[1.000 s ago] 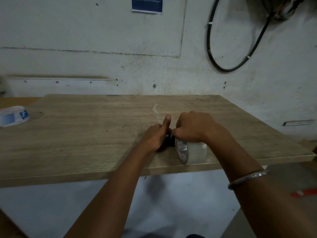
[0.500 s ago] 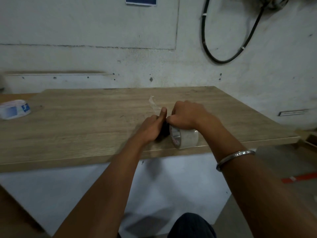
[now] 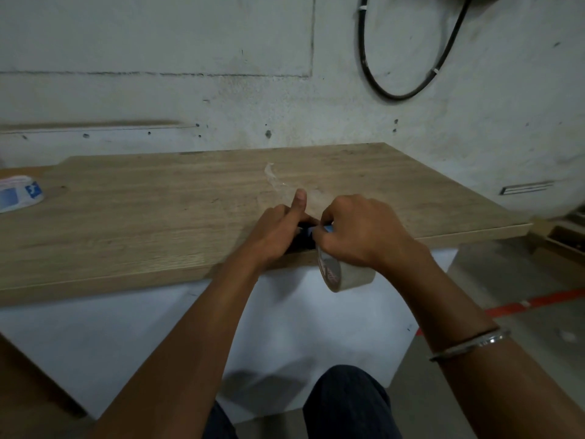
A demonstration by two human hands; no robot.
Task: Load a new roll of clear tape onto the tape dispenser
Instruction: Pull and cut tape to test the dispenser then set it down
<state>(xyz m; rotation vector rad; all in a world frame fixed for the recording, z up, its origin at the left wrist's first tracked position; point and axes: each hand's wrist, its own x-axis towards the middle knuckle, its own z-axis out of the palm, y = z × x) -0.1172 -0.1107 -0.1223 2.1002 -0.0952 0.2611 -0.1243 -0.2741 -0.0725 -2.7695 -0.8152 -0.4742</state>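
Observation:
A roll of clear tape [image 3: 345, 274] sits under my right hand [image 3: 357, 229] at the front edge of the wooden table [image 3: 158, 217], its lower half past the edge. My right hand's fingers curl over the roll's top. My left hand [image 3: 278, 232] grips a dark tape dispenser [image 3: 305, 237], mostly hidden between the two hands, with the thumb raised. A loose strip of clear tape [image 3: 273, 179] runs from the hands across the tabletop toward the wall.
A white and blue tape roll [image 3: 19, 193] lies at the table's far left. A black cable loop [image 3: 408, 58] hangs on the wall behind. My knees [image 3: 345, 403] show below the table, and a red floor line [image 3: 538, 301] runs at the right.
Both hands with the roll and dispenser have drawn back toward me, so the roll now overhangs the table's front edge. The view has tilted down.

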